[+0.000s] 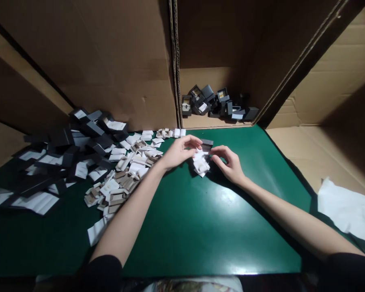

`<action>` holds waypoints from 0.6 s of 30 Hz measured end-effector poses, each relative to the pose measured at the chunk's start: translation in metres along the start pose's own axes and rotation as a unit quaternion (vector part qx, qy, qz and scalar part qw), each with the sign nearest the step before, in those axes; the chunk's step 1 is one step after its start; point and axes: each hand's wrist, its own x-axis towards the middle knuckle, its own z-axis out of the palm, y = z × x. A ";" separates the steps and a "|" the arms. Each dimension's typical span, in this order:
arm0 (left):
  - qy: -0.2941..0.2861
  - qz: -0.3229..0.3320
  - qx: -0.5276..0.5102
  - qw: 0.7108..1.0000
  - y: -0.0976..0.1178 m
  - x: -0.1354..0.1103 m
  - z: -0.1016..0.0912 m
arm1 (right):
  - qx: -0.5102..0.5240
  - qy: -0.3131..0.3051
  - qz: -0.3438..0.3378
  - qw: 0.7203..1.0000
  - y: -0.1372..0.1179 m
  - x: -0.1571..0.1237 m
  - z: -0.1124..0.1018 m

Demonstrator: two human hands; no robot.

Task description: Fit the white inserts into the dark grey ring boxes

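A small black box (207, 143) with a white folded paper insert (201, 164) in front of it is between my two hands, over the green table. My left hand (182, 152) is curled at the left side, its thumb against the white insert and its fingers by the box's edge. From the right, my right hand (228, 163) has its bent fingertips at the other side of the box. Exactly where the fingertips press is partly hidden. Left of my left hand lies a heap of white and grey-brown card inserts (136, 162), some folded into little trays.
Black boxes with white linings (61, 158) are piled at the far left. Small black boxes (220, 103) lie in a cardboard compartment at the back. Tall cardboard walls (118, 61) border the green table (185, 231). A white sheet (346, 211) lies at the right.
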 end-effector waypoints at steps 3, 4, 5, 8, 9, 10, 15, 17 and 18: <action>0.005 -0.037 0.078 0.996 -0.012 0.000 0.007 | -0.001 -0.034 0.012 0.999 -0.001 0.001 0.002; 0.004 -0.038 0.119 0.992 -0.014 -0.001 0.006 | -0.008 -0.039 0.006 0.999 -0.002 0.002 0.002; 0.004 -0.033 0.162 0.986 -0.015 -0.001 0.005 | -0.013 -0.039 -0.001 0.999 -0.002 0.002 0.001; -0.002 -0.021 0.260 0.965 -0.017 -0.004 -0.003 | -0.032 -0.043 -0.036 0.998 -0.004 0.003 0.000; -0.015 -0.024 0.276 0.961 -0.017 -0.004 -0.006 | -0.043 -0.052 -0.055 0.996 -0.005 0.002 -0.001; -0.032 -0.031 0.284 0.958 -0.017 -0.005 -0.008 | -0.059 -0.066 -0.079 0.993 -0.005 0.001 -0.001; -0.128 -0.091 0.227 0.961 -0.014 -0.006 -0.011 | -0.175 -0.183 -0.210 0.944 -0.003 -0.003 0.002; -0.150 -0.107 0.229 0.956 -0.011 -0.007 -0.012 | -0.195 -0.225 -0.223 0.928 -0.003 -0.003 0.003; -0.155 -0.107 0.238 0.953 -0.009 -0.007 -0.014 | -0.197 -0.238 -0.223 0.925 -0.003 -0.003 0.003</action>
